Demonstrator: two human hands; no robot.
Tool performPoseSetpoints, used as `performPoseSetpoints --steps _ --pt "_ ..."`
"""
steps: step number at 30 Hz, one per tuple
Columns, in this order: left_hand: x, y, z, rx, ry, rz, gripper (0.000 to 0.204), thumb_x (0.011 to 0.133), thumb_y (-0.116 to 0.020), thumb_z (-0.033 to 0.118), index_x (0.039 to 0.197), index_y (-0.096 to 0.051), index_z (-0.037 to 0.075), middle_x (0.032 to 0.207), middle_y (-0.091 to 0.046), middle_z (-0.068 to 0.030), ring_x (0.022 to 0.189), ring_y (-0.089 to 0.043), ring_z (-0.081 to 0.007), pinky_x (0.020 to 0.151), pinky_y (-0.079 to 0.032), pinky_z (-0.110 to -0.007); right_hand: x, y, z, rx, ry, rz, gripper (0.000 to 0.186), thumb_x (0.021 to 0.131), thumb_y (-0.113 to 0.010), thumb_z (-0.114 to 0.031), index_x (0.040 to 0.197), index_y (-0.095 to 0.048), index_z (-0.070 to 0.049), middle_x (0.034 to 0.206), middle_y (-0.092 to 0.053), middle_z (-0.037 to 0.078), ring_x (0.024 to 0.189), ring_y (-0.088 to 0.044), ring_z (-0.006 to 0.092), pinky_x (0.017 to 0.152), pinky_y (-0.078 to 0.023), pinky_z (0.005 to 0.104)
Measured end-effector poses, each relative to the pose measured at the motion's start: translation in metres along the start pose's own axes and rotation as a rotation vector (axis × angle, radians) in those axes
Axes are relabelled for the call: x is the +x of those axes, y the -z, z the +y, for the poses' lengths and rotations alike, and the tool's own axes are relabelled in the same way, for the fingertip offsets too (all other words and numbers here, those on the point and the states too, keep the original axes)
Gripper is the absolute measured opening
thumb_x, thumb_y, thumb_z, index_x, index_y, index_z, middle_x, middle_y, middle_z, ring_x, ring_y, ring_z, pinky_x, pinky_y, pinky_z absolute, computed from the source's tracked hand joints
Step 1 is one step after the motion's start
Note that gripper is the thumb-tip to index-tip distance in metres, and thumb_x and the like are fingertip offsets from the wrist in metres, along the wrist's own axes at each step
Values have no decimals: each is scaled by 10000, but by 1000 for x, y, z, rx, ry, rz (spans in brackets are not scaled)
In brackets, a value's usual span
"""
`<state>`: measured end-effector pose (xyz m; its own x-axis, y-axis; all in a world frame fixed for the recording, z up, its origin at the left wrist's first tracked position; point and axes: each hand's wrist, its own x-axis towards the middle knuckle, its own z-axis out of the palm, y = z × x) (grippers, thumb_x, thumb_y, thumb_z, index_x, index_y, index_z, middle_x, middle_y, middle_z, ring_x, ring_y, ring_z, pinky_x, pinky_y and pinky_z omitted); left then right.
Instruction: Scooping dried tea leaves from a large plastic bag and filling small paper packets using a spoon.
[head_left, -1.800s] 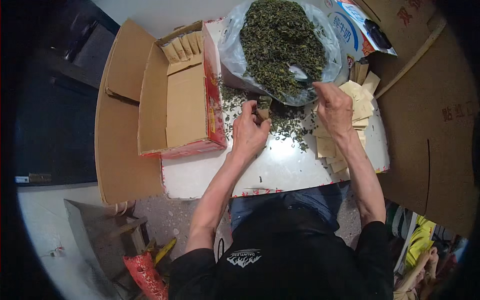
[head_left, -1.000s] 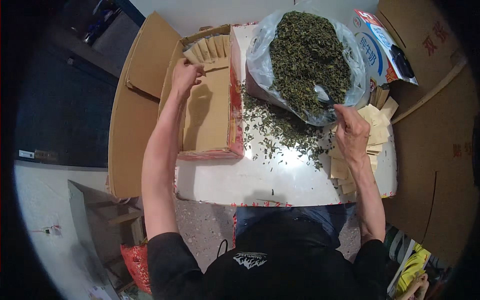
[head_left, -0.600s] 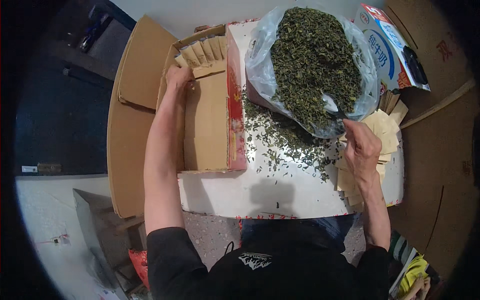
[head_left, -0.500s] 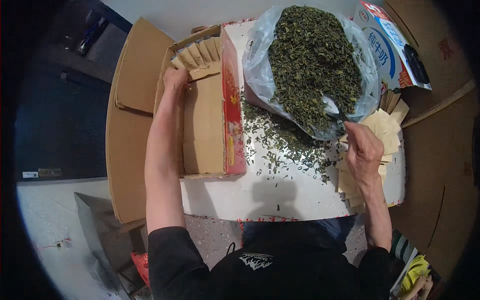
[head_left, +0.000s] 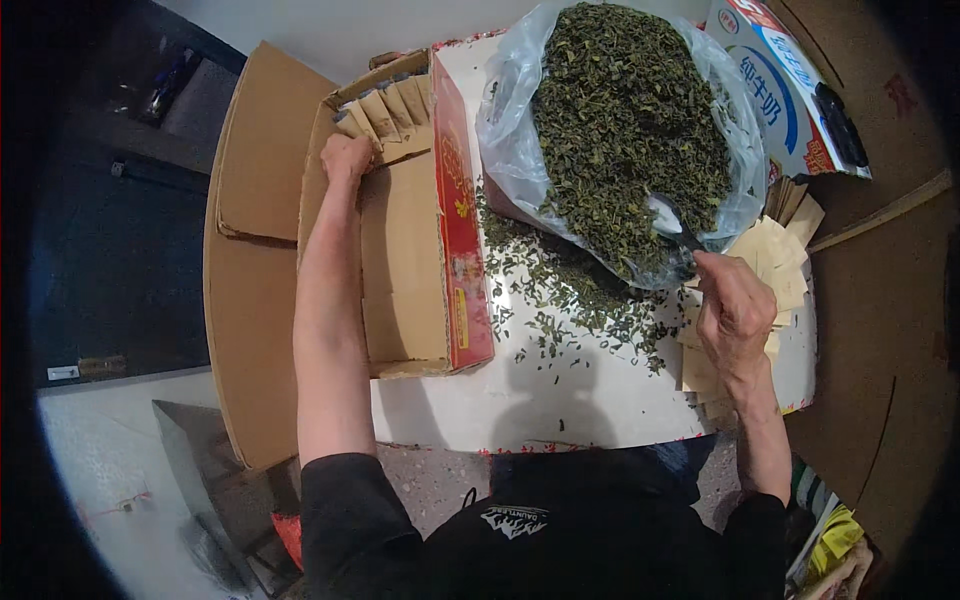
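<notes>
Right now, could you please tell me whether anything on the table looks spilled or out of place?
Yes: loose leaves lie scattered on the table in front of the bag, as if spilled, while most are heaped inside it. The packets at right overlap untidily.

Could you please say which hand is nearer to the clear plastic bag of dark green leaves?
Right. The right hand is by the lower-right edge of the bag; the left hand is farther left, at the open red-sided cardboard box.
</notes>
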<state>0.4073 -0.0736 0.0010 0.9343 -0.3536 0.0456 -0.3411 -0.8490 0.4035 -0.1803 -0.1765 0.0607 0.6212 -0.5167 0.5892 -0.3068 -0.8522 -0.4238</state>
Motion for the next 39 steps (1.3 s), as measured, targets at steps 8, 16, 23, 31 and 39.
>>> performPoseSetpoints --steps 8,16,23,31,39 --pt "-19 4 22 109 -52 32 472 890 -728 350 1131 -794 -51 1230 -756 -302 1210 -720 -458 1048 -565 -510 3 -2 -2 -36 3 -10 307 844 -671 191 1088 -745 20 916 -744 175 805 -750 313 694 -578 375" --pt "-9 19 15 145 -101 15 486 888 -724 353 1163 -793 -42 1276 -739 -306 1231 -710 -459 1049 -567 -513 2 0 -3 -34 2 -5 313 857 -674 176 1114 -746 11 933 -752 173 813 -754 318 696 -580 381" --pt "-21 31 20 115 -258 -30 464 839 -702 342 1035 -786 -69 1072 -756 -345 1074 -747 -499 950 -584 -561 6 4 1 -46 -7 34 265 880 -708 131 1104 -745 -6 930 -751 163 798 -751 325 678 -575 391" --pt "-47 57 39 -13 -362 -72 499 886 -683 404 1061 -783 -53 912 -791 -250 979 -778 -430 903 -599 -497 17 10 7 -46 32 59 223 902 -724 90 1096 -750 -17 920 -753 171 792 -748 340 676 -578 401" --pt "-179 143 103 -352 -742 77 433 1026 -722 229 1369 -683 -32 1130 -806 -163 1041 -770 -218 923 -588 -348 24 11 29 -35 38 23 244 897 -683 74 1111 -741 -26 960 -773 153 847 -770 329 730 -609 400"
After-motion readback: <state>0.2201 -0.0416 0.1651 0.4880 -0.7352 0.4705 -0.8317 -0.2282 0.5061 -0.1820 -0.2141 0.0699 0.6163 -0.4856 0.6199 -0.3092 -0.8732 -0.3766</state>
